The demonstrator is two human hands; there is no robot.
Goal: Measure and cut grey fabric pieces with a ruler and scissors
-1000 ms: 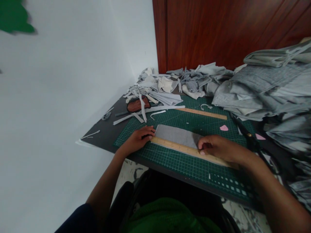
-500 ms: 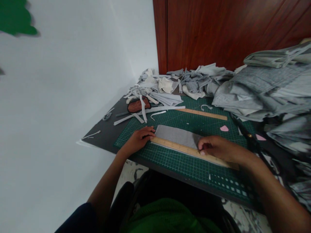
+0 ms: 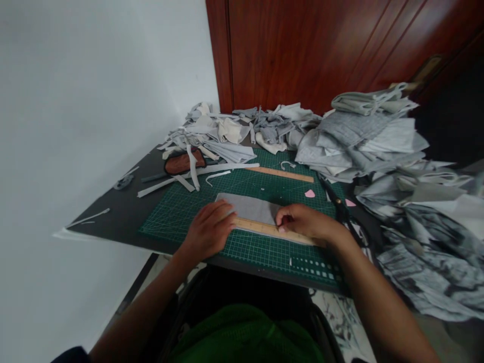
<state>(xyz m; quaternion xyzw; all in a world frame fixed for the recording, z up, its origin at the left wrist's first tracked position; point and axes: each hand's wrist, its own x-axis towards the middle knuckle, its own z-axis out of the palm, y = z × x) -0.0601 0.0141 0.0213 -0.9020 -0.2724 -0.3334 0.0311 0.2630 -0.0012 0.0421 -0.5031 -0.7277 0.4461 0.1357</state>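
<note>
A grey strip of fabric (image 3: pixel 251 207) lies flat on the green cutting mat (image 3: pixel 253 252), and a wooden ruler (image 3: pixel 257 227) rests along its near edge. My left hand (image 3: pixel 212 227) lies over the left end of the ruler and fabric, fingers stretched out and hiding that end. Toward the ruler's right part, my right hand (image 3: pixel 302 221) is closed, its curled fingers and thumb on the ruler at the fabric's edge. The ruler's right end is partly under this hand.
A second wooden ruler (image 3: pixel 283 174) lies further back. Black-handled scissors (image 3: pixel 340 204) are at the right, near pink pieces (image 3: pixel 309 193). Fabric scraps (image 3: pixel 223 131) and a brown pad (image 3: pixel 184 162) lie behind, with a folded fabric stack (image 3: pixel 359 136) to the right. A wall (image 3: pixel 94 101) borders the left.
My left hand has slid right, from beside the fabric's left edge to over it and the ruler. My right hand stays on the ruler. The view has turned right.
</note>
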